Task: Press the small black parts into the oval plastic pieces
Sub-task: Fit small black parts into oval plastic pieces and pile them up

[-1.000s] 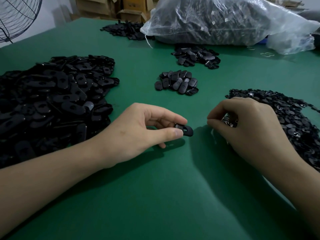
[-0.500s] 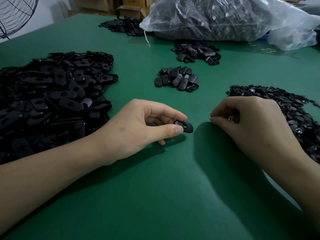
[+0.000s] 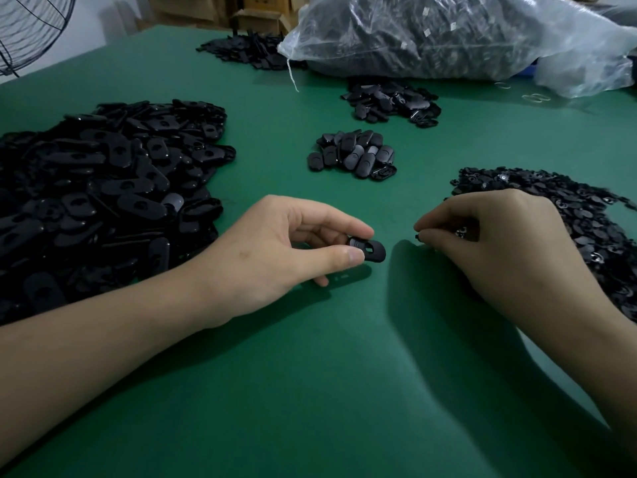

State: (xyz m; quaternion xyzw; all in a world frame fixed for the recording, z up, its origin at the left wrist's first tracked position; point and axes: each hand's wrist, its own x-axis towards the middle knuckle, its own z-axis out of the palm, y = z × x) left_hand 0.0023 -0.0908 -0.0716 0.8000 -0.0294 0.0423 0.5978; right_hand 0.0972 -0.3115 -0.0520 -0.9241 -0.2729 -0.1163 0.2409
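Pinching an oval plastic piece (image 3: 372, 250) between thumb and forefinger, the left grip (image 3: 275, 250) holds it just above the green counter (image 3: 310, 391), its free end pointing toward the right grip (image 3: 499, 250). That right grip is curled tight, thumb and forefinger meeting on a small black part (image 3: 417, 237) that barely shows at the tips, with a few more glinting inside the curled fingers. The two grips are near each other but apart. Just behind and beside the right one lies a flat heap of small parts (image 3: 579, 215); left of the left forearm spreads a big heap of oval pieces (image 3: 103, 188). Farther back in the middle sits a small neat pile (image 3: 355, 157), another pile (image 3: 393, 105) behind it, then a clear plastic bag (image 3: 448, 32) stuffed with dark pieces. A wire fan guard (image 3: 31, 29) shows at the far left corner.
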